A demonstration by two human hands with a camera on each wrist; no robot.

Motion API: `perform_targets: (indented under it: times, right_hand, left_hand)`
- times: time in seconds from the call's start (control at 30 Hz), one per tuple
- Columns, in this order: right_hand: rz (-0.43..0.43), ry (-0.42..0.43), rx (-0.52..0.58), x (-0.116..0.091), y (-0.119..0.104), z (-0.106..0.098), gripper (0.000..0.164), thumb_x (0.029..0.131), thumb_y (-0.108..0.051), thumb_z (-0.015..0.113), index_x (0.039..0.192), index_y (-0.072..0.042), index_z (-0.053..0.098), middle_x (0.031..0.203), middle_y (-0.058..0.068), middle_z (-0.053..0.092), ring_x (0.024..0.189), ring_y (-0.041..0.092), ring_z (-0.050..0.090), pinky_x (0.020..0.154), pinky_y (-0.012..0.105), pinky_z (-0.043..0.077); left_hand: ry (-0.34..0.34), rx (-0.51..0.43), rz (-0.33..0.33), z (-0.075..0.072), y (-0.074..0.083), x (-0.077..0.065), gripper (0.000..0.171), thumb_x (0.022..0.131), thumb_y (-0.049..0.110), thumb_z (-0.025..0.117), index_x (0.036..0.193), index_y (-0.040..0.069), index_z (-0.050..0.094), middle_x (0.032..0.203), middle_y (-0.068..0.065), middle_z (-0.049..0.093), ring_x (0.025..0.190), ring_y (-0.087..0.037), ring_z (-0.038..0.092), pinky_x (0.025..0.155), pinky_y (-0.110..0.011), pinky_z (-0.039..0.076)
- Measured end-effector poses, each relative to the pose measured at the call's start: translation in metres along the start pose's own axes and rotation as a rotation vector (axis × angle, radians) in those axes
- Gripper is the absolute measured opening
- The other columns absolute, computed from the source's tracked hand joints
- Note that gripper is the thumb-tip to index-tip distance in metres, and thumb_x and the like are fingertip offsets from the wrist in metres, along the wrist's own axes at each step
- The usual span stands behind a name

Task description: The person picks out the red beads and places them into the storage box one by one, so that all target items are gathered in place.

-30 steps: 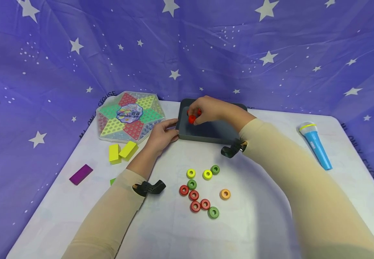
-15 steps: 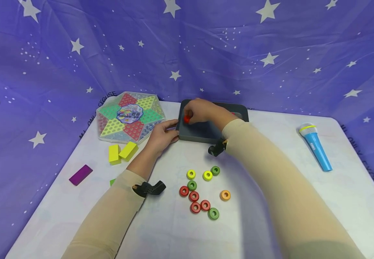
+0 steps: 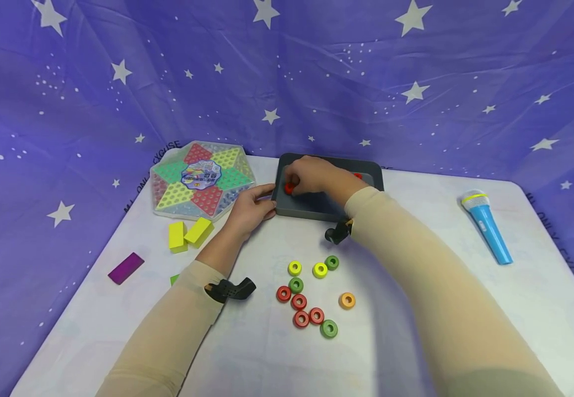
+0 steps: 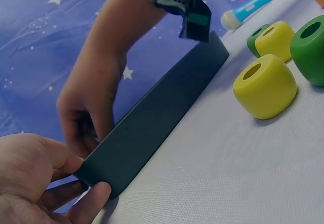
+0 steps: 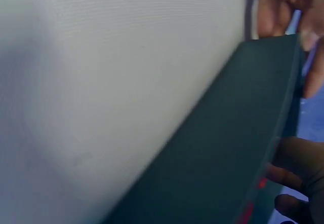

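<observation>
A dark grey tray (image 3: 311,212) lies at the back of the table. My left hand (image 3: 251,209) holds its left end, with thumb and fingers at the near corner and rim; in the left wrist view the tray's long wall (image 4: 152,120) runs away from that hand (image 4: 40,183). Reaching over the tray, my right hand (image 3: 311,175) pinches a red ring bead (image 3: 289,188) low inside it on the left. Another red bead (image 3: 358,176) shows at the tray's right, partly behind my wrist. In the right wrist view, red patches are blurred beside the fingers (image 5: 296,176).
Several loose red (image 3: 299,301), green (image 3: 328,329) and yellow beads (image 3: 320,270) and an orange one (image 3: 347,300) lie in front. Left are a Chinese checkers board (image 3: 201,175), yellow blocks (image 3: 177,237) and a purple block (image 3: 125,268). A toy microphone (image 3: 487,227) lies right.
My right hand has moved left and lower in the tray with a red bead, uncovering red at the tray's right. My left hand stays at the tray's left end.
</observation>
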State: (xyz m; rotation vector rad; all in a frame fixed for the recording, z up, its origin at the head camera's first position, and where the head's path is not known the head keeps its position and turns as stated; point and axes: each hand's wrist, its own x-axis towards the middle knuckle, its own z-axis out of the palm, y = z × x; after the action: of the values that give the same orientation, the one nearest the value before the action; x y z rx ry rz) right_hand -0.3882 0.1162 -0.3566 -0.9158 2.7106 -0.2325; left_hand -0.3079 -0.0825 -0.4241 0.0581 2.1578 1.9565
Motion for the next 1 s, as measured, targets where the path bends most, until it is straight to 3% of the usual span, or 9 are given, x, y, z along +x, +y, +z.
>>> perform_targets:
  times: [0.2,0.37,0.47,0.73,0.83,1.0]
  right_hand:
    - [-0.081,0.072,0.061,-0.018,-0.006,-0.014,0.033,0.090,-0.022,0.077,0.121,-0.013,0.073,0.111,0.007,0.072,0.101,0.023,0.064,0.091,0.040,0.055]
    - [-0.196,0.119,0.085,-0.050,-0.022,-0.016,0.031,0.092,-0.026,0.076,0.120,-0.015,0.073,0.112,0.004,0.072,0.109,0.026,0.061,0.095,0.041,0.051]
    - [-0.246,0.143,0.102,-0.078,-0.033,-0.006,0.028,0.091,-0.027,0.077,0.117,-0.017,0.074,0.110,0.001,0.073,0.109,0.024,0.059,0.098,0.041,0.050]
    - [-0.356,0.176,0.121,-0.155,-0.058,0.039,0.026,0.089,-0.032,0.079,0.113,-0.023,0.076,0.108,-0.012,0.073,0.098,0.009,0.054,0.084,0.029,0.053]
    - [-0.351,0.158,0.132,-0.182,-0.066,0.049,0.029,0.088,-0.034,0.080,0.114,-0.022,0.076,0.110,-0.013,0.073,0.097,0.007,0.053,0.081,0.028,0.052]
    - [-0.270,0.113,0.136,-0.213,-0.081,0.067,0.033,0.086,-0.039,0.080,0.113,-0.021,0.077,0.108,-0.017,0.072,0.095,0.004,0.054,0.083,0.028,0.053]
  left_hand:
    - [0.003,0.006,-0.002,-0.001,-0.001,0.000,0.050,0.096,0.005,0.063,0.145,0.015,0.058,0.144,-0.006,0.056,0.111,-0.021,0.066,0.086,-0.029,0.062]
    - [0.003,0.019,0.006,-0.002,-0.001,0.000,0.050,0.097,0.005,0.062,0.145,0.015,0.057,0.145,-0.007,0.056,0.112,-0.022,0.066,0.086,-0.029,0.061]
    - [0.001,0.018,0.007,-0.001,-0.002,-0.001,0.050,0.097,0.004,0.062,0.145,0.013,0.057,0.146,-0.008,0.055,0.113,-0.023,0.066,0.086,-0.028,0.061]
    - [0.002,-0.013,0.015,0.002,-0.005,-0.001,0.049,0.096,0.003,0.062,0.144,0.010,0.058,0.145,-0.009,0.055,0.112,-0.022,0.066,0.087,-0.031,0.062]
    - [-0.004,-0.019,0.011,0.003,-0.006,0.000,0.049,0.097,0.003,0.062,0.145,0.011,0.057,0.146,-0.008,0.055,0.112,-0.022,0.065,0.089,-0.031,0.061]
    - [0.010,-0.003,0.018,0.002,-0.004,0.001,0.049,0.097,0.004,0.062,0.145,0.012,0.057,0.146,-0.009,0.054,0.113,-0.021,0.065,0.088,-0.029,0.061]
